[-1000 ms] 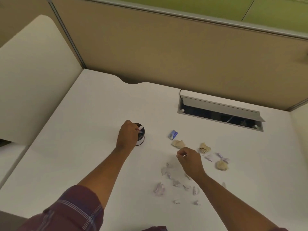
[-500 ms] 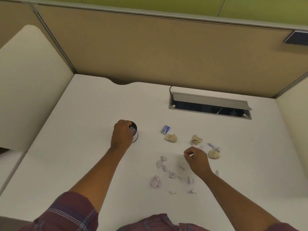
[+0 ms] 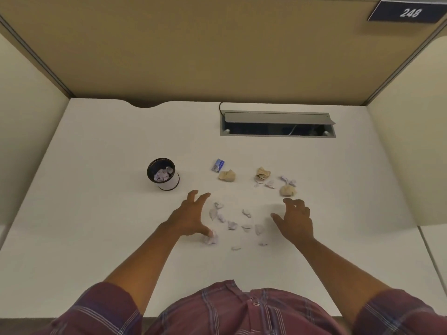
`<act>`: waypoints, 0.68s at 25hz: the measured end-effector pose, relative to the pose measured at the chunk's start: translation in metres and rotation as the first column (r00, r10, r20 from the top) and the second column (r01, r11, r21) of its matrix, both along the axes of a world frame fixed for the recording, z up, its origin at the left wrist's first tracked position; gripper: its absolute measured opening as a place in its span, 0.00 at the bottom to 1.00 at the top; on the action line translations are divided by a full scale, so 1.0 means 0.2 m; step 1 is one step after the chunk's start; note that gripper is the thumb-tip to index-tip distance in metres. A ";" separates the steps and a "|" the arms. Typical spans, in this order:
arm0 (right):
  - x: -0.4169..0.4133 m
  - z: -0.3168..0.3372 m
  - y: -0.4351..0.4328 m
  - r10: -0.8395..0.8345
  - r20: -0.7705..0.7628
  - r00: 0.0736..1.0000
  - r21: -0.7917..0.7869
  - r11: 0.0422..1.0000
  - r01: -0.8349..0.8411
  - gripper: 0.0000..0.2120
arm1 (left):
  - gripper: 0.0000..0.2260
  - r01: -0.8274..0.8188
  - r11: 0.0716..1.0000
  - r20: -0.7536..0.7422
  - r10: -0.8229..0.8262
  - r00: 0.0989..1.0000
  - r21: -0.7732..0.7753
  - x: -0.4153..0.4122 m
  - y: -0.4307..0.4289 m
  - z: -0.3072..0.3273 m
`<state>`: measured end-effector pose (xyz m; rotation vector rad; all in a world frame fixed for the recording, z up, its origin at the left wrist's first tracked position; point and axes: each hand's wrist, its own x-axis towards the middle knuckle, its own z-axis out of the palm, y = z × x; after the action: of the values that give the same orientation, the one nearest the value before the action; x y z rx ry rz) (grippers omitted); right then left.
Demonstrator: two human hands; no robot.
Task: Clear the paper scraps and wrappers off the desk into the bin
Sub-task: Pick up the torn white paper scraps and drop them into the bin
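Note:
A small round bin point(image 3: 167, 182) stands on the white desk point(image 3: 96, 213), with white scraps inside it. Several white paper scraps point(image 3: 232, 224) lie scattered in front of me. Three crumpled tan wads lie farther back: one point(image 3: 227, 175) beside a blue wrapper point(image 3: 218, 164), one point(image 3: 263, 174) in the middle and one point(image 3: 287, 191) on the right. My left hand point(image 3: 191, 217) hovers open at the left of the scraps, its thumb touching a crumpled white scrap point(image 3: 211, 239). My right hand point(image 3: 296, 220) is open at their right side and holds nothing.
An open cable tray point(image 3: 278, 124) is sunk into the desk at the back. Tan partition walls point(image 3: 217, 56) close the desk in behind and at both sides. A number plate point(image 3: 408, 12) hangs at the top right.
My left hand has left the bin and come right to the scrap pile, fingers spread. My right hand has opened its pinch. The view has shifted, so the bin's inside shows.

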<state>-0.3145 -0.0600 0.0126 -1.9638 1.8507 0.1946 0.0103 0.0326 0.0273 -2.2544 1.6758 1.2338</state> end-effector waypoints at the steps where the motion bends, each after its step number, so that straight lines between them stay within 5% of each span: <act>1: -0.03 -0.01 0.01 0.001 -0.051 0.999 0.008 1.000 0.000 0.34 | 0.63 0.060 0.998 0.014 -0.060 0.998 0.028 -0.02 0.02 -0.02; 10: 0.09 -0.09 0.08 0.047 -0.034 0.998 0.156 0.987 -0.041 0.45 | 0.64 0.195 0.977 0.029 -0.193 0.981 -0.086 -0.13 0.06 -0.15; 17: 0.38 -0.09 0.15 0.273 0.019 0.962 0.154 0.950 -0.273 0.39 | 0.44 0.142 0.975 0.000 -0.144 0.990 -0.171 -0.20 0.04 -0.21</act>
<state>-0.2385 -0.0304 -0.0049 -2.1016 1.5077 0.4122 -0.0295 0.0397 -0.0145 -2.1718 1.9795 1.1151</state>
